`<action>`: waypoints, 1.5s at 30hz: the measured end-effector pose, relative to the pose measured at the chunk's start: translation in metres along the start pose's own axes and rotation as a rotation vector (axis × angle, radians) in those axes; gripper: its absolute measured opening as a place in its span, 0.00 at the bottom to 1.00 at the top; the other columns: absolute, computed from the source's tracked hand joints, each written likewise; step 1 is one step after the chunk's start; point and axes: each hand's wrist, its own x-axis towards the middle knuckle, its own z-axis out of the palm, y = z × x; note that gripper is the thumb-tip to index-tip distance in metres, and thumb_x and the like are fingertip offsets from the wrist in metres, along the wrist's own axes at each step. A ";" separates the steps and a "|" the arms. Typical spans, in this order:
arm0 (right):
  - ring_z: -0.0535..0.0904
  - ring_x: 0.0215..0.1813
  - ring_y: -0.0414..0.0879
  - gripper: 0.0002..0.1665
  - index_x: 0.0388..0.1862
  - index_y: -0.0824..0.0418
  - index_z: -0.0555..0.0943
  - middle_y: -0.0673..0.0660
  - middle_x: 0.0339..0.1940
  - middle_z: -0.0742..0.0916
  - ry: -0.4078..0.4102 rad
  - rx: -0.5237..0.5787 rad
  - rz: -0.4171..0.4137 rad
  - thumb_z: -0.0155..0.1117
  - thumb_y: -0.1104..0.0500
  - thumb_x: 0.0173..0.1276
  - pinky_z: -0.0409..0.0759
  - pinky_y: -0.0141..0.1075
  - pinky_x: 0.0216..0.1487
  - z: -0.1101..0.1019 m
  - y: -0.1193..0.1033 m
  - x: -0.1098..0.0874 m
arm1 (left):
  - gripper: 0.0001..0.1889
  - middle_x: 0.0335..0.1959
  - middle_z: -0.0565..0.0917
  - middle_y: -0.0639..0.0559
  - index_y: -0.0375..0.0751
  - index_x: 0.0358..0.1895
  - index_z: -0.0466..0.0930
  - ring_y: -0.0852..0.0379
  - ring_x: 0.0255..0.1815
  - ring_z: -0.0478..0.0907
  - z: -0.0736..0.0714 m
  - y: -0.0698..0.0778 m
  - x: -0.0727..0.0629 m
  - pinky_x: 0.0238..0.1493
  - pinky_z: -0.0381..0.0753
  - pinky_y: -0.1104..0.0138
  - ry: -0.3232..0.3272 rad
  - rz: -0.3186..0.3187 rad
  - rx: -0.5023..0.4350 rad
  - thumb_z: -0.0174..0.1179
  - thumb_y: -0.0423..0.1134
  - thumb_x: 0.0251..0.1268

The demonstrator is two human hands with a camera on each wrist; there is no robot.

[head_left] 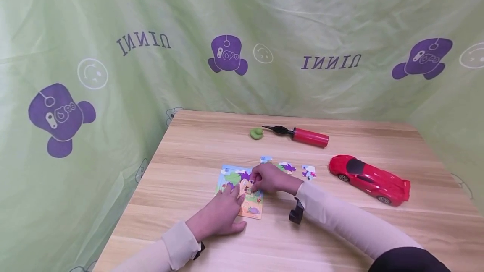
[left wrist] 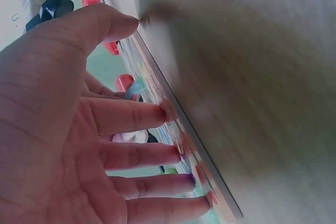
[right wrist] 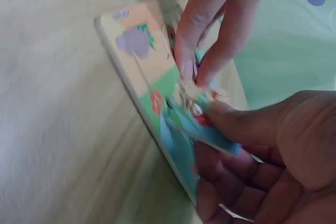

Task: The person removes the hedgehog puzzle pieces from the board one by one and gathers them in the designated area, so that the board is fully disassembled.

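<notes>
A flat picture puzzle (head_left: 253, 210), with fruit, flowers and a purple-haired figure on it, lies on the wooden table. My left hand (head_left: 223, 212) rests at its left and near side, fingers spread and fairly straight. In the left wrist view those fingertips (left wrist: 173, 153) touch the puzzle's face, while the thumb stays out by its edge. My right hand (head_left: 269, 176) is over the puzzle's right part. Between thumb and fingers it pinches a blue-green puzzle piece (right wrist: 202, 127), held tilted over the board close to the left fingertips in the right wrist view.
Loose puzzle pieces (head_left: 308, 171) lie right of and beyond the board. A red toy car (head_left: 368, 179) stands at the right. Farther back are a red and black hand pump (head_left: 310, 137) and a small green coiled thing (head_left: 256, 133). Green printed cloth (head_left: 264, 91) hangs around the table.
</notes>
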 end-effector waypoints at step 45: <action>0.72 0.27 0.37 0.09 0.27 0.48 0.83 0.43 0.24 0.82 0.136 -0.364 0.008 0.78 0.57 0.56 0.73 0.29 0.29 -0.065 0.101 -0.088 | 0.41 0.66 0.75 0.36 0.38 0.68 0.75 0.38 0.69 0.72 0.001 -0.009 -0.004 0.70 0.75 0.53 -0.010 -0.002 -0.109 0.51 0.69 0.64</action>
